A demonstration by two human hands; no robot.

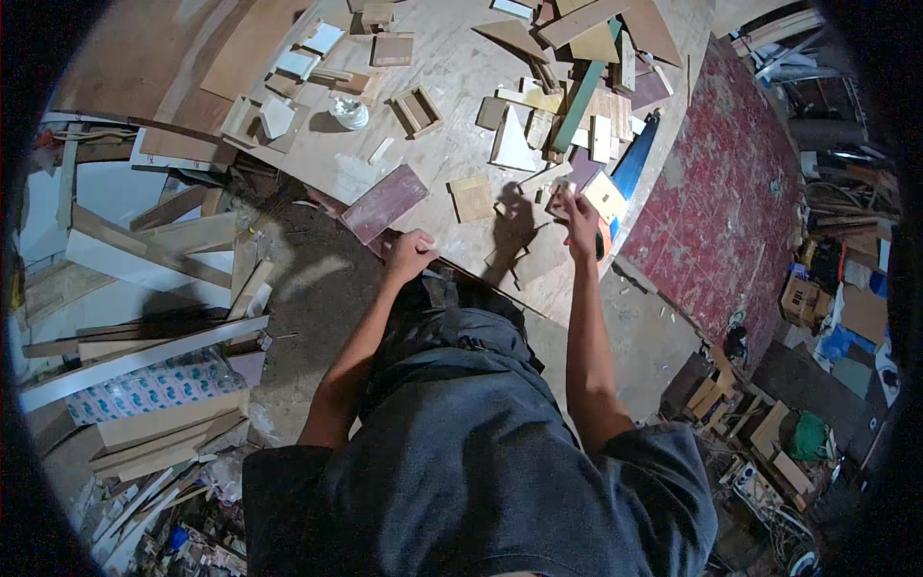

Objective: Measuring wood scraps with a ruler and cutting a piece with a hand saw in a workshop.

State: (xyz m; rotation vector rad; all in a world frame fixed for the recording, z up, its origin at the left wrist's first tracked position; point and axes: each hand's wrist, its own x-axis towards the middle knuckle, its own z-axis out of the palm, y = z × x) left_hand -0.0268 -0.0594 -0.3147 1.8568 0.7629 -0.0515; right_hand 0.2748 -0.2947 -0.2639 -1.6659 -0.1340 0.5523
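My left hand (411,252) is closed at the near edge of the plywood table (336,154), just below a flat maroon board (385,202); what its fingers grip is unclear. My right hand (579,216) is raised over the table's right part, its fingers pinched around something small that I cannot make out. An orange-and-black object (601,245) shows partly behind that hand. Between my hands lie a square pale wood piece (470,197) and the shadow of my right hand.
Wood offcuts (577,106) crowd the table's far right, near a small open wooden box (416,112) and a white tub (348,112). Piled boards (144,269) fill the floor at left. A red, scuffed surface (711,212) and cluttered scrap (836,317) lie at right.
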